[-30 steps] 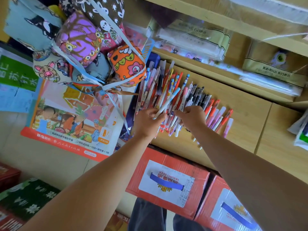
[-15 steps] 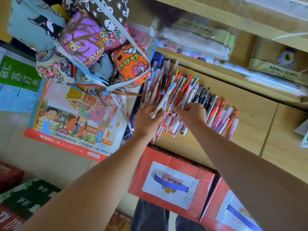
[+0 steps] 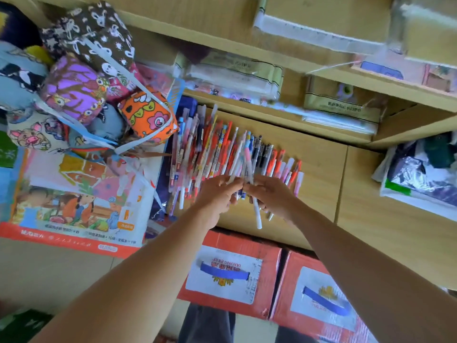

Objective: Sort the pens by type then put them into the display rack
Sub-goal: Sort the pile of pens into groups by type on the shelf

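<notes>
**Q:** What are the hands doing?

**A:** The left hand (image 3: 217, 194) and right hand (image 3: 270, 196) meet fingertip to fingertip above the near edge of the bench (image 3: 319, 164). The left pinches a few pale pens (image 3: 234, 167) by their lower ends. The right has its fingers curled round a long white pen (image 3: 256, 211) banded pink and blue, whose lower end pokes out below the hand.

**Q:** And the rest of the stock?

**A:** A row of pens (image 3: 207, 154), red, white, blue and black, lies fanned side by side on the bench, just beyond the hands. A tied bundle of printed fabric pouches (image 3: 148, 115) sits at the row's left end. Wrapped packets (image 3: 235, 75) fill the shelf behind, and two red cartons (image 3: 230, 276) stand under the bench.
</notes>
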Tool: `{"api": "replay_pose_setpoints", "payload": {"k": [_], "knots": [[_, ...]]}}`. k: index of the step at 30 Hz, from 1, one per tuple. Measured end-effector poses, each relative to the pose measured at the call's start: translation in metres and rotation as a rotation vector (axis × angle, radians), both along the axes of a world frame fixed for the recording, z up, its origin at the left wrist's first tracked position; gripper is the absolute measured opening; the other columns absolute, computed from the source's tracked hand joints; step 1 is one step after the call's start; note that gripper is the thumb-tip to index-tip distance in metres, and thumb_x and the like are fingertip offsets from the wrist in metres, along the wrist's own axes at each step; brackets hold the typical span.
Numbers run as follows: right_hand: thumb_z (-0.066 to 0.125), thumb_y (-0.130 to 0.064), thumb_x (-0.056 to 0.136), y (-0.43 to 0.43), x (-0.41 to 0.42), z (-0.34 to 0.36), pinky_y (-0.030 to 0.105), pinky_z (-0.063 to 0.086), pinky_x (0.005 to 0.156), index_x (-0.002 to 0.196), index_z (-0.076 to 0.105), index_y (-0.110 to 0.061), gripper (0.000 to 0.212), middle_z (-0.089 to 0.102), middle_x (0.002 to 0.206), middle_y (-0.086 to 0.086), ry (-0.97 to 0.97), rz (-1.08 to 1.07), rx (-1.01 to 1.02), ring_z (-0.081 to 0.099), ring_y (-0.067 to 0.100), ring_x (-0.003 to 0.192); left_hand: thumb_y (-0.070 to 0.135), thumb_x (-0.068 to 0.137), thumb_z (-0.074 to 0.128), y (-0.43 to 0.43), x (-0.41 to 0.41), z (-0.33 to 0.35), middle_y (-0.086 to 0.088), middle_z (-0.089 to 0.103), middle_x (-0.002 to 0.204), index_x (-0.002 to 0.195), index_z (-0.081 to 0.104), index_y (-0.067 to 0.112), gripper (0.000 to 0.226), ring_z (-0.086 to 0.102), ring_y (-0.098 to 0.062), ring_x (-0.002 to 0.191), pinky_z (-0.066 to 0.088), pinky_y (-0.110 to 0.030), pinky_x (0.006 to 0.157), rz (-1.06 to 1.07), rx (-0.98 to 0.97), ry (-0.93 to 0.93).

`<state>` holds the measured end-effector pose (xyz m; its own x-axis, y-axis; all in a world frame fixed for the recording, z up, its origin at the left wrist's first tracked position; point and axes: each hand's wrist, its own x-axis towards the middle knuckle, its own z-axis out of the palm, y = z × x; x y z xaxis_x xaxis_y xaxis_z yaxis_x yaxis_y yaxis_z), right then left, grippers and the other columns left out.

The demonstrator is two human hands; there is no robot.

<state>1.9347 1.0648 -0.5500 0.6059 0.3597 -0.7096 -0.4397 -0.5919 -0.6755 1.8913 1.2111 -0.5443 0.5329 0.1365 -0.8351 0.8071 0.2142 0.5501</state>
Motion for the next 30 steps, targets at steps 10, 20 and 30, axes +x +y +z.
{"api": "replay_pose_setpoints", "payload": {"k": [10,20,30], "knots": [[0.067,-0.031,0.088,-0.133,-0.022,0.003,0.022,0.034,0.057,0.072,0.06,-0.013,0.025,0.058,0.063,0.001,-0.17,0.013,-0.006,0.046,0.004,0.054,0.021,0.09,0.065,-0.12,-0.011,0.008,0.009,0.053,0.056,0.08,0.067,0.009,0.016,0.03,-0.003,0.039,0.018,-0.016,0.034,-0.097,-0.156,0.114],[0.067,-0.025,0.088,-0.35,-0.054,-0.003,0.028,0.034,0.058,0.062,0.055,-0.021,0.029,0.052,0.056,-0.001,-0.257,-0.231,-0.139,0.045,0.012,0.056,0.017,0.086,0.067,-0.34,-0.027,-0.005,0.005,0.05,0.047,0.074,0.061,0.006,0.018,0.027,-0.003,0.033,0.014,-0.012,0.035,-0.215,-0.108,0.051],[0.063,-0.031,0.088,-0.502,-0.08,-0.05,0.037,0.047,0.062,0.069,0.06,-0.023,0.021,0.058,0.059,0.0,-0.101,-0.567,-0.229,0.053,0.018,0.058,0.019,0.087,0.066,-0.488,-0.038,-0.049,0.006,0.056,0.05,0.057,0.061,0.018,0.03,0.046,-0.003,0.04,0.034,-0.02,0.043,-0.32,0.286,-0.022]]}}
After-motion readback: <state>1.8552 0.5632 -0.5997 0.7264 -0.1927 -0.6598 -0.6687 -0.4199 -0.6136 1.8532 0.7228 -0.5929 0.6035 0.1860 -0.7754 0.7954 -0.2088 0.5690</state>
